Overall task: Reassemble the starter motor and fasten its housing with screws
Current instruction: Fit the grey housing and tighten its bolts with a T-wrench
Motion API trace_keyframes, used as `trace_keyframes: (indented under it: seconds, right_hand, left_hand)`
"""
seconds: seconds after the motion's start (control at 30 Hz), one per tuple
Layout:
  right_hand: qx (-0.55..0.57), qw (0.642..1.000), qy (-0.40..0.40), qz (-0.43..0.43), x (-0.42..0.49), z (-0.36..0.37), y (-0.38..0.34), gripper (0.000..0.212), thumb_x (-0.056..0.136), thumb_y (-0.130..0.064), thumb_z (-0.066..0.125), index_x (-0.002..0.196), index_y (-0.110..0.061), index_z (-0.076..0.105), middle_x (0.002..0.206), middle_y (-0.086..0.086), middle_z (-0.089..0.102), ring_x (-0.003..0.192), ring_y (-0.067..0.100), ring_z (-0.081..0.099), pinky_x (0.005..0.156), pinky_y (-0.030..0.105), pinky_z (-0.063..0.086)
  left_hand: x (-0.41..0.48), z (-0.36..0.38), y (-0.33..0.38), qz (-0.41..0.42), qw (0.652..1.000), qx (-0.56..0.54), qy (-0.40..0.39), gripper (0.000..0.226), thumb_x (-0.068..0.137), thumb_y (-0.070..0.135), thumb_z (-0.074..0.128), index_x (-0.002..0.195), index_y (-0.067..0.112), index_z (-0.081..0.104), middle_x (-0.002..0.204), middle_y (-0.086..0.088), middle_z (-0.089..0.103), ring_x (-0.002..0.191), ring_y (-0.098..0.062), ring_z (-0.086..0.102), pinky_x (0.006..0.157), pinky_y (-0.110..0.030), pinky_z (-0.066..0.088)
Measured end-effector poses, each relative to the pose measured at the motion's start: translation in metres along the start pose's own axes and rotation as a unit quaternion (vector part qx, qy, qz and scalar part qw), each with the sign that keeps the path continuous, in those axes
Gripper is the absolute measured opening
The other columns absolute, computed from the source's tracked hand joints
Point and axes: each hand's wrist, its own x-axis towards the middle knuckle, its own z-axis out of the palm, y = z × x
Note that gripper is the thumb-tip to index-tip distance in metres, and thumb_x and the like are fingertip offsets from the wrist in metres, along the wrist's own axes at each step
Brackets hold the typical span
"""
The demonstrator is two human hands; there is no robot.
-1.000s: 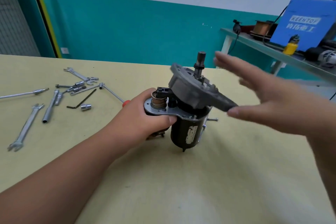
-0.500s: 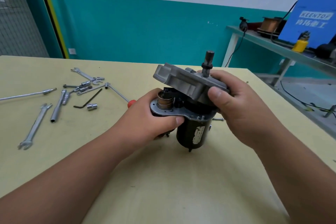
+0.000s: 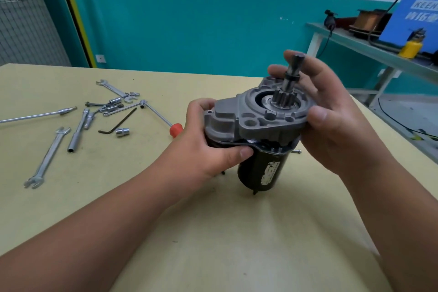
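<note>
Starter motor (image 3: 263,168) sitting upright at mid-tabletop (image 3: 213,232), black body down, geared shaft (image 3: 291,80) pointing up. Grey housing (image 3: 256,123) resting on top of the body, shaft passing through it. Left hand (image 3: 213,147) wrapping the motor's left side just under the housing, thumb pressing at the seam. Right hand (image 3: 331,121) gripping the housing's right edge, thumb near, fingers curling behind the shaft. Wrenches (image 3: 47,156), hex key (image 3: 118,123), socket (image 3: 122,132) and red-handled screwdriver (image 3: 175,129) lying far left.

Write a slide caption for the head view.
Left hand and right hand hold grey housing on black motor body; wrenches lie aside.
</note>
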Motion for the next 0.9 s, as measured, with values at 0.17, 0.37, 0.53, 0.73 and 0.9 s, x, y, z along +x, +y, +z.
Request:
trace_keyframes:
  seconds: [0.17, 0.37, 0.53, 0.73, 0.9]
  right_hand:
    - [-0.026, 0.999, 0.020, 0.000, -0.007, -0.003, 0.005, 0.100, 0.064, -0.068, 0.088, 0.143, -0.020, 0.050, 0.143, 0.012, 0.055, 0.134, 0.035, 0.058, 0.109, 0.052, 0.050]
    - [-0.041, 0.999, 0.014, -0.003, -0.012, -0.004, 0.013, 0.096, 0.068, -0.067, 0.086, 0.144, -0.018, 0.051, 0.147, 0.019, 0.050, 0.136, 0.038, 0.056, 0.111, 0.057, 0.048]
    - [-0.061, 0.998, 0.000, 0.009, -0.011, -0.012, 0.020, 0.118, 0.064, -0.071, 0.086, 0.159, -0.023, 0.034, 0.156, 0.009, 0.046, 0.142, 0.031, 0.052, 0.116, 0.059, 0.043]
    - [-0.133, 0.970, -0.163, 0.124, -0.014, -0.017, 0.027, 0.101, 0.071, -0.060, 0.087, 0.155, -0.030, 0.039, 0.151, -0.017, 0.056, 0.141, 0.005, 0.050, 0.112, 0.021, 0.043]
    - [-0.157, 0.976, -0.108, 0.103, -0.014, 0.011, 0.039, 0.066, 0.080, -0.015, 0.083, 0.140, -0.028, 0.058, 0.135, -0.012, 0.069, 0.129, 0.005, 0.061, 0.105, 0.023, 0.049]
  left_hand:
    - [-0.001, 0.002, 0.004, 0.031, 1.000, -0.005, -0.004, 0.089, 0.065, 0.061, 0.083, 0.136, 0.048, 0.032, 0.131, 0.030, 0.065, 0.125, 0.008, 0.061, 0.096, -0.010, 0.049]
    - [-0.004, 0.002, 0.008, 0.064, 0.998, 0.011, 0.005, 0.068, 0.069, 0.059, 0.079, 0.128, 0.051, 0.046, 0.126, 0.040, 0.064, 0.119, 0.017, 0.058, 0.087, 0.002, 0.042]
    - [-0.003, 0.002, 0.004, 0.076, 0.997, 0.019, 0.000, 0.080, 0.070, 0.061, 0.077, 0.142, 0.038, 0.051, 0.131, 0.025, 0.068, 0.123, 0.005, 0.063, 0.091, -0.007, 0.049]
    - [-0.007, 0.006, 0.003, 0.073, 0.997, 0.003, 0.016, 0.066, 0.072, 0.059, 0.077, 0.131, 0.047, 0.051, 0.115, 0.024, 0.072, 0.104, 0.003, 0.069, 0.073, -0.005, 0.051]
    - [-0.004, 0.006, 0.007, 0.074, 0.996, -0.026, 0.041, 0.054, 0.082, 0.039, 0.083, 0.122, 0.041, 0.046, 0.116, 0.026, 0.073, 0.110, 0.006, 0.069, 0.081, -0.008, 0.052]
